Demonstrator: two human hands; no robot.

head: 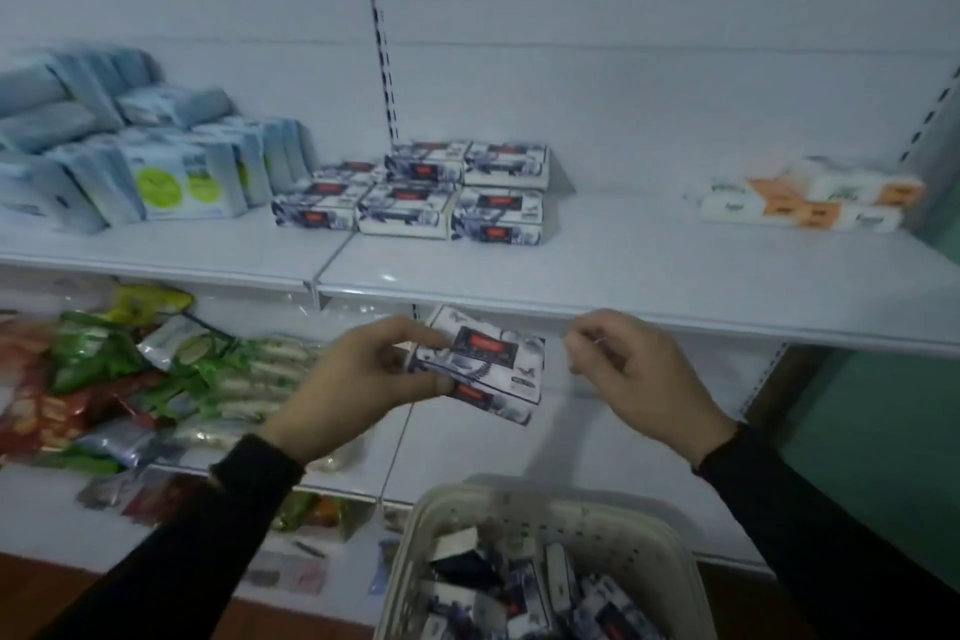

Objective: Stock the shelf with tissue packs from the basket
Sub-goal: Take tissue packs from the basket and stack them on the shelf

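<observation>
Tissue packs lie jumbled in basket, bottom center, nearest to cam. Above it, left hand grips two stacked packs w/ thumb on top, fingers curled under; stack tilted, held in front of shelf edge. Right hand just beside stack, not touching, fingers loosely curled, holding nothing visible. Lower shelf left: snack bags. On shelf: same-print packs in rows at center, some 2 high; blue packs far left; orange-white packs far right.
</observation>
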